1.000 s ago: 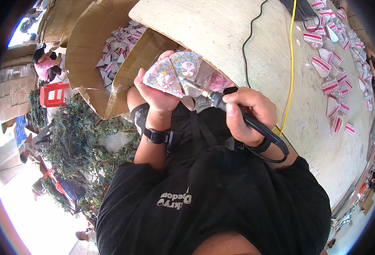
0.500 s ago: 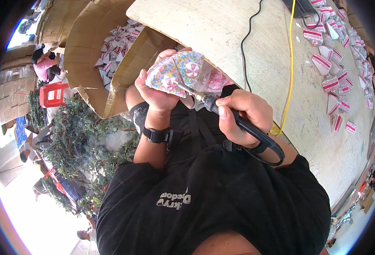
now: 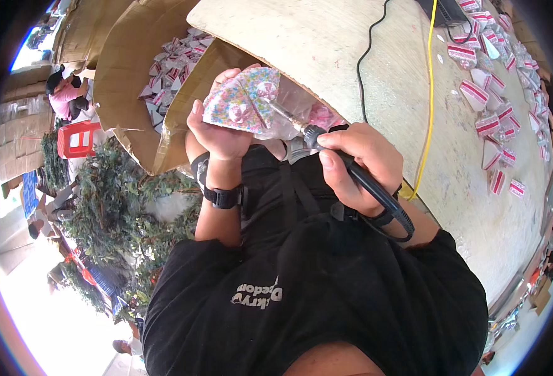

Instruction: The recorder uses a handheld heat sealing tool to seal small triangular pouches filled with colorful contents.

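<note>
My left hand (image 3: 224,139) is closed around two wedge-shaped ornaments (image 3: 236,103) that look like cake slices, coated in pastel sprinkles with pink-and-white swirl candies. Its palm supports them from below and the left. Clear plastic wrapping (image 3: 292,103) shows along their right side. Gripped in my right hand (image 3: 370,166) is a soldering iron (image 3: 311,133) with a black handle and cable. Its metal tip points up and left, close to the right edge of the wedges; whether it touches them I cannot tell.
A pale table (image 3: 301,37) spreads to the right, with a black cord (image 3: 359,69), yellow cable (image 3: 428,94), black box (image 3: 442,12) and many bagged wedges (image 3: 489,125). An open cardboard box (image 3: 117,75) of similar pieces stands left. Artificial greenery (image 3: 120,207) and a red stool (image 3: 76,139) lie beyond.
My left hand and the wedges have shifted left, away from the iron. Its tip lay over the sprinkled surface before and is now by the right edge. My right hand has barely moved.
</note>
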`<state>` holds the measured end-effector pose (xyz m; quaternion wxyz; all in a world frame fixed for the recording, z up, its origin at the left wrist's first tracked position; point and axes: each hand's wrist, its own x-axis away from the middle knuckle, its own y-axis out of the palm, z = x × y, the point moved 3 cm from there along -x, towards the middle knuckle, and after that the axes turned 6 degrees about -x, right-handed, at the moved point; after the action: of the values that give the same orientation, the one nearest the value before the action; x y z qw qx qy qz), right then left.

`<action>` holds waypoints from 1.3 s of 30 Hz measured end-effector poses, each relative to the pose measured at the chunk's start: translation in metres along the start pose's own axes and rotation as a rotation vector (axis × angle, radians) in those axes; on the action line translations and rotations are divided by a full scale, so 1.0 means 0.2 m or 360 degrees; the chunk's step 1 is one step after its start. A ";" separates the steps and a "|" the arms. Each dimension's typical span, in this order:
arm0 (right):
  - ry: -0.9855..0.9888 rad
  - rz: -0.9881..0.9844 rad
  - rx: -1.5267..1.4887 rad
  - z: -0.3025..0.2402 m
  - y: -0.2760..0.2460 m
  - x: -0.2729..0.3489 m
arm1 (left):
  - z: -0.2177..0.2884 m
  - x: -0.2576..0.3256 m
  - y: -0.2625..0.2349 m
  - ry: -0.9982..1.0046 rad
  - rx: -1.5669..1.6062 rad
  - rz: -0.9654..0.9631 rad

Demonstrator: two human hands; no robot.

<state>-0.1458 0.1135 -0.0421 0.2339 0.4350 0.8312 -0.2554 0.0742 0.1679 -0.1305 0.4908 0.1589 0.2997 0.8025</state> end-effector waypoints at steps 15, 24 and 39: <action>-0.0075 -0.0118 -0.0060 -0.01 0.03 -0.02 | -0.07 0.02 -0.02 -0.0257 0.0273 0.0255; -0.0152 -0.0143 -0.0083 -0.01 0.04 -0.02 | -0.07 0.02 0.01 -0.0135 0.0173 0.0021; -0.0133 -0.0134 -0.0034 -0.01 0.04 -0.01 | -0.05 0.03 0.00 -0.0095 0.0082 -0.0075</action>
<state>-0.1376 0.1165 -0.0414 0.2620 0.3860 0.8410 -0.2741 0.0658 0.1698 -0.1378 0.5140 0.1884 0.3091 0.7777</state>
